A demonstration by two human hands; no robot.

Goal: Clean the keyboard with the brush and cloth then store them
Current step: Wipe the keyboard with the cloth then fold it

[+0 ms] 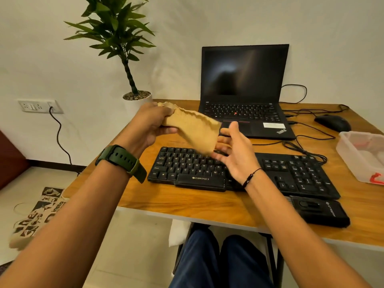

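Nearest the camera, my two forearms reached out over the near edge of the wooden desk (187, 206). My left hand (150, 123), the one above the green-strapped watch (121, 161), gripped one end of the tan cloth (195, 129), fingers curled round the bunched fabric. My right hand (234, 150) was spread and empty, palm turned toward the cloth's hanging free end, just beside it; whether the fingertips touched it I could not tell. The cloth hung in the air above the left half of the black Zebronics keyboard (245, 173), apart from the keys. The black brush (318, 210) lay on the desk, near and to the right of the keyboard, well apart from both hands. The clear plastic container (353, 146) sat at far right. Risk, as I judged it: with only one end held, the cloth could slip free onto the keys, or its loose end could snag a keycap or drag the cable (301, 150).
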